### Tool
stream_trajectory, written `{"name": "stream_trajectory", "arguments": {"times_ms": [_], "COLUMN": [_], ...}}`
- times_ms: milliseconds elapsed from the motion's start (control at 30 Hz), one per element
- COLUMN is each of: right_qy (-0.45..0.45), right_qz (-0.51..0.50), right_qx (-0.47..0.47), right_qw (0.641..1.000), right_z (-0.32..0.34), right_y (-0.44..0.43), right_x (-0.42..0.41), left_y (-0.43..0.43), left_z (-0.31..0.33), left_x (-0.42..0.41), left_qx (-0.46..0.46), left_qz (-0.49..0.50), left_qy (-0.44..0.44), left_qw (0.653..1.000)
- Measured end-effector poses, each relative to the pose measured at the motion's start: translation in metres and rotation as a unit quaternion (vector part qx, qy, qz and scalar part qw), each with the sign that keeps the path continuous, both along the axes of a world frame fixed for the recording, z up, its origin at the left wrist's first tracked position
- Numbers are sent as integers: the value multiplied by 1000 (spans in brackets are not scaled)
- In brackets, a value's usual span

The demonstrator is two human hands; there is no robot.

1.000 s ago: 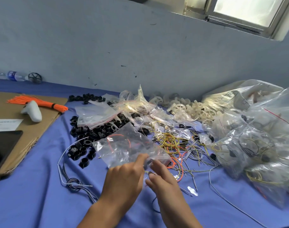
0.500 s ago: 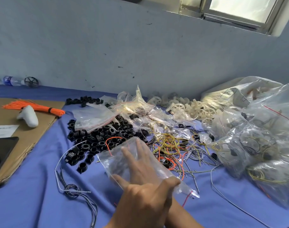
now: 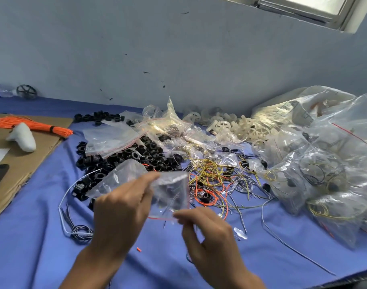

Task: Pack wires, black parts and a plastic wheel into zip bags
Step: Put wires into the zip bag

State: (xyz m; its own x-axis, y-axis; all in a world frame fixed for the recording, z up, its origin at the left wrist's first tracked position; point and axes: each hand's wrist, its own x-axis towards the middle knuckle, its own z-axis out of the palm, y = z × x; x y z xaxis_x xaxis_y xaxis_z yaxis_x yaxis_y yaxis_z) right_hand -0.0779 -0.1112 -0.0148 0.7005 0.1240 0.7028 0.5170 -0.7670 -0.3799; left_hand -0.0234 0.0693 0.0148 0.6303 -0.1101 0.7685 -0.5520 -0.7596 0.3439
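Head view: zip bag (image 3: 126, 176) is held up off the blue cloth (image 3: 42, 236), near-centre, btwn both hands. Left hand (image 3: 122, 209) grips its middle, thumb and fingers curled on the plastic. Right hand (image 3: 209, 228) pinches the near edge, thumb vs forefinger, right at the red zip strip (image 3: 157, 218).

So the mouth faces near, toward the person. The bag's long axis runs far-left to near-right, closed end out at far-left. Dark shapes show thru the plastic; can't tell if they're inside or just the pile behind.

Key relation: wires (image 3: 209, 178) lie just right and slightly far of the bag, closer to the right hand. Black parts (image 3: 140, 155) sit directly behind it, far side, closer to the left hand. Plastic wheels (image 3: 241, 128) are well apart, far-right by the wall.

My guess: the mouth needs spreading first. Then the right hand is the one to let go and reach right for wires, w/ the left keeping the bag up, mouth tipped rightward.
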Motion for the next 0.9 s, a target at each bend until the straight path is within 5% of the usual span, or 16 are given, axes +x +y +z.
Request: {"name": "stream_trajectory", "arguments": {"times_ms": [233,633,900], "right_qy": [128,330,296], "right_qz": [-170,-325,-242], "right_qx": [136,-65,178], "right_qw": [968,884,907], "right_z": [9,0,26], "right_y": [-81,-128,-125], "right_x": [85,206,189], "left_y": [10,1,-2], "left_z": [6,2,1], "left_x": [9,8,8], "left_qx": [-64,-89,-101], "left_qz": [28,-35,-36], "left_qy": [38,156,163], "left_qw": [997,983,981]}}
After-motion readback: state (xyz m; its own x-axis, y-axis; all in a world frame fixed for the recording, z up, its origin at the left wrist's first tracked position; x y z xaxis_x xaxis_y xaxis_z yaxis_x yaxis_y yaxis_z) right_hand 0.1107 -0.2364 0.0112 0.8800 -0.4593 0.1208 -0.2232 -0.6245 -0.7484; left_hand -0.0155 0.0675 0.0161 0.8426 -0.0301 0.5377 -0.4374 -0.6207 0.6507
